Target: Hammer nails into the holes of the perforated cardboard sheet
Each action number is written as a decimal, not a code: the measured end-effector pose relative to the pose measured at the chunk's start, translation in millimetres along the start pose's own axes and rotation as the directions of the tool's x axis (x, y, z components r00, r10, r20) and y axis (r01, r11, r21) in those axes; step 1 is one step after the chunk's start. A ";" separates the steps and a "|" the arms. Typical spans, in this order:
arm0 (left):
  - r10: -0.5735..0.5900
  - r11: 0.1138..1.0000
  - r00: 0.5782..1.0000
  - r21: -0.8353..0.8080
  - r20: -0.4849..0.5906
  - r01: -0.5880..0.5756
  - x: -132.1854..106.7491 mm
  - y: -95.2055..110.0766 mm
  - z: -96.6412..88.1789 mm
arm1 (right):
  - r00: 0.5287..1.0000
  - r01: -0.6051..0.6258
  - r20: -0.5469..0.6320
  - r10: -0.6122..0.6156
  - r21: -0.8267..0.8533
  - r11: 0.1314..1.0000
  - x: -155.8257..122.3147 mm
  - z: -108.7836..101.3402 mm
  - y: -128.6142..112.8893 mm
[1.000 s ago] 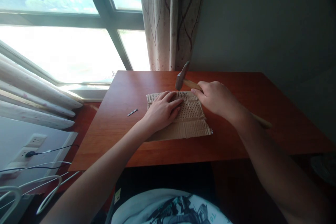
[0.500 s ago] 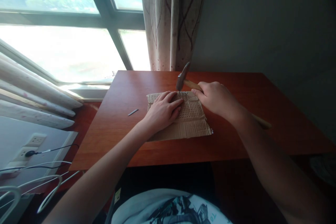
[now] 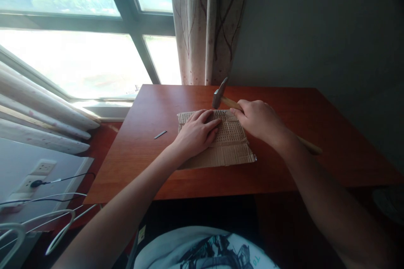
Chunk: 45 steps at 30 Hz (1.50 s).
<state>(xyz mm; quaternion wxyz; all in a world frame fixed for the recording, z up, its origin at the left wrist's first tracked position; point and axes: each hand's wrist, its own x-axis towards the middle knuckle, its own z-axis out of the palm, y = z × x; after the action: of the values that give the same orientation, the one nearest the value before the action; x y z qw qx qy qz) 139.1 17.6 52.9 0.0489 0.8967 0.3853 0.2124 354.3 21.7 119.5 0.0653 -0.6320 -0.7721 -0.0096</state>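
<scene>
A piece of corrugated cardboard [image 3: 229, 156] lies on the wooden table, its upper part covered in rows of small holes. My left hand [image 3: 199, 131] lies flat across its left half with the fingers spread. Along the cardboard's far edge stands a short row of dark nails [image 3: 221, 112]. My right hand [image 3: 257, 118] is wrapped round the wooden handle of a hammer [image 3: 217, 98]. The hammer's metal head is just above the far edge, near my left fingertips. Whether it touches a nail I cannot tell. Left of the cardboard lie a few loose nails [image 3: 160, 134].
The reddish wooden table [image 3: 126, 164] reaches to a window and a patterned curtain [image 3: 195, 29] at the back. On the left, a wall socket [image 3: 34, 183] has a black plug in it, and white cables [image 3: 59, 227] hang beside the table.
The hammer head has shifted very slightly, and its handle end has dropped back a little to the left. My left hand stays in place on the cardboard.
</scene>
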 end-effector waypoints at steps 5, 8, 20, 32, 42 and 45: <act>-0.008 1.000 1.000 0.003 0.010 0.007 0.4 1.1 -1.1 | 0.981 0.033 -0.191 0.023 0.282 0.959 -0.6 3.0 8.2; -0.019 1.000 0.999 0.016 0.027 0.019 0.6 2.4 -2.4 | 0.934 0.066 -0.331 0.135 0.530 0.845 0.6 5.6 15.1; -0.030 1.000 0.999 0.003 0.024 0.030 0.2 2.6 -2.6 | 0.866 0.148 -0.281 0.413 0.934 0.324 5.1 21.3 25.6; -0.037 0.999 0.999 0.001 0.037 0.037 -0.5 3.3 -3.3 | 0.854 0.200 -0.313 0.416 0.935 0.293 1.1 35.5 40.6; -0.021 0.999 0.996 0.026 0.084 0.019 9.8 5.8 -16.7 | 0.867 0.178 -0.285 0.409 0.943 0.280 -1.1 35.3 45.6; -0.044 0.999 0.999 -0.026 -0.025 0.044 7.7 -2.0 -27.4 | 0.860 0.151 -0.280 0.427 0.938 0.311 1.7 37.3 45.1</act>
<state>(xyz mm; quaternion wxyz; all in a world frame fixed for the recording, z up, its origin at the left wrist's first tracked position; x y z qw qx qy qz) 131.0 22.3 79.8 0.0598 0.8845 0.4029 0.2277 394.7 36.0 79.6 0.6103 -0.5157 -0.5275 0.2887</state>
